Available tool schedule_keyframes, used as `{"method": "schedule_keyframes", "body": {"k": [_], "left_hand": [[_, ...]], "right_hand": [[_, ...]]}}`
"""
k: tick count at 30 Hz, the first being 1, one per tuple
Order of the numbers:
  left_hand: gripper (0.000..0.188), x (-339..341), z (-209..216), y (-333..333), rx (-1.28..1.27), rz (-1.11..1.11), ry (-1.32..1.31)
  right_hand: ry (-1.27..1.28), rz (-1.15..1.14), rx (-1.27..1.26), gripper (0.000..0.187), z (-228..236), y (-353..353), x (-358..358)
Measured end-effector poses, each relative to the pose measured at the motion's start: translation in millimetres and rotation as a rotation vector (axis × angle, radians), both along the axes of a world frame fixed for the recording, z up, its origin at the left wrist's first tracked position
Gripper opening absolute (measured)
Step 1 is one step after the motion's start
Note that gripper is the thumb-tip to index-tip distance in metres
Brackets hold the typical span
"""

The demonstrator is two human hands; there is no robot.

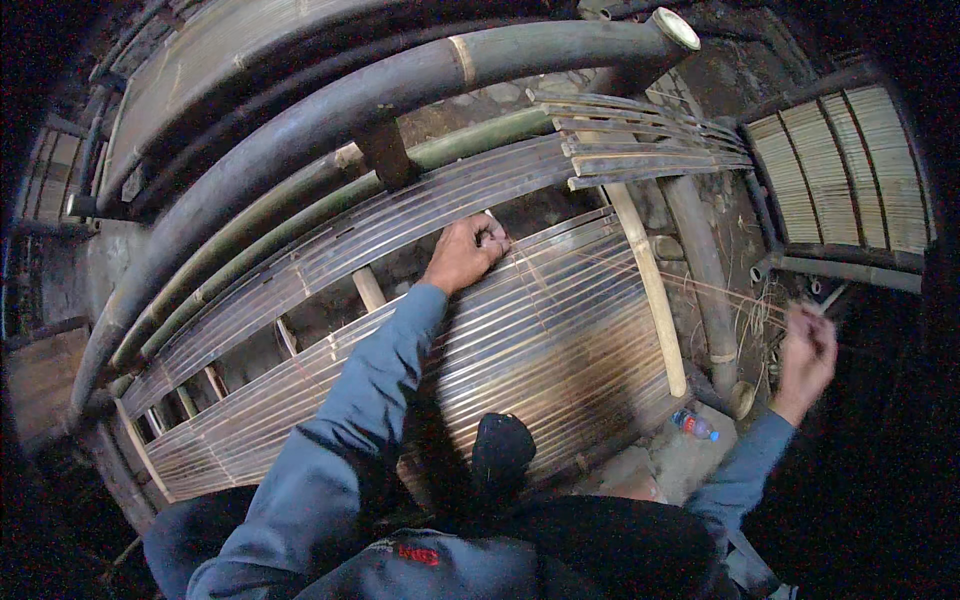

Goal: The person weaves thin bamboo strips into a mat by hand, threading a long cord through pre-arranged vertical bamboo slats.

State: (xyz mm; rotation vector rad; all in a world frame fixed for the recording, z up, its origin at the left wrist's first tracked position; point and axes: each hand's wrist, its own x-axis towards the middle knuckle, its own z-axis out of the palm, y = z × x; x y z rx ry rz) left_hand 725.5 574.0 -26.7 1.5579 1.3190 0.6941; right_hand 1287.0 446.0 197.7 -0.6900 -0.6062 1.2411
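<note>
My left hand (468,254) is closed in a pinch at the upper edge of a panel of split bamboo slats (560,330); its fingertips hide what they grip. From beside those fingertips, thin reddish-brown cord strands (700,287) stretch rightward to my right hand (808,355). That hand is raised beyond the panel's right end, slightly blurred, with its fingers closed on the strands. Above the left hand, more joined slats (400,215) run lengthwise, separated from the panel by an open gap. A pale bamboo crosspiece (650,300) lies under the panel's right end.
A thick bamboo pole (330,120) arches across the far side. Several loose slats (650,140) rest at the upper right. A slatted bamboo seat (850,170) stands farther right. Tangled cord (765,325) hangs near the right hand; a plastic bottle (695,425) with a blue cap lies below.
</note>
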Motion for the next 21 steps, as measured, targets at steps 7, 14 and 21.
{"method": "schedule_keyframes", "body": {"k": [7, 14, 21], "left_hand": [[0.053, 69, 41, -44, 0.527, -0.042, 0.163], [0.052, 81, 45, -79, 0.577, 0.132, 0.054], [0.025, 7, -6, -35, 0.117, 0.192, 0.302]], "right_hand": [[-0.335, -0.671, -0.529, 0.021, 161, -97, 96], [-0.651, -0.442, -0.69, 0.019, 169, -98, 24], [-1.147, -0.272, -1.028, 0.027, 193, -152, 33]]}}
